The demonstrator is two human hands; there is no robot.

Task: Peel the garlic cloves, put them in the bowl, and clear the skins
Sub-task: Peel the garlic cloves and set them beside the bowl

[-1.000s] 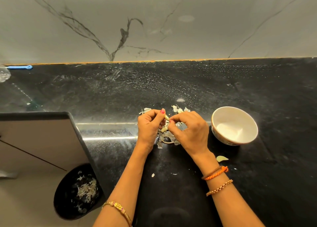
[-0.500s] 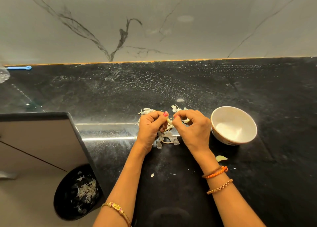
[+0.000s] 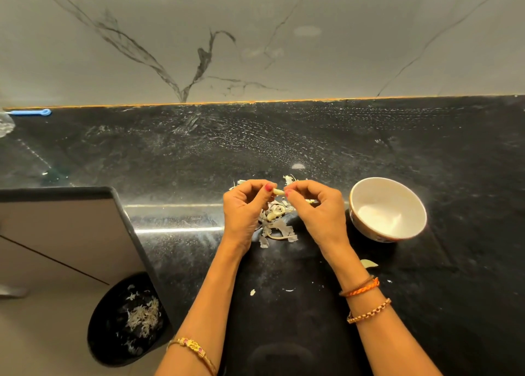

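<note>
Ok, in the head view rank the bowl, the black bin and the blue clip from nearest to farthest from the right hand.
From the right hand:
1. bowl, just to its right on the counter.
2. black bin, lower left, below the counter edge.
3. blue clip, far left by the wall.

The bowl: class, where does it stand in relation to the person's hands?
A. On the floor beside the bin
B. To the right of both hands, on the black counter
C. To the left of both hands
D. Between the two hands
B: the bowl sits on the black counter, right of the right hand and the left hand, which pinch a garlic clove between them.
</note>
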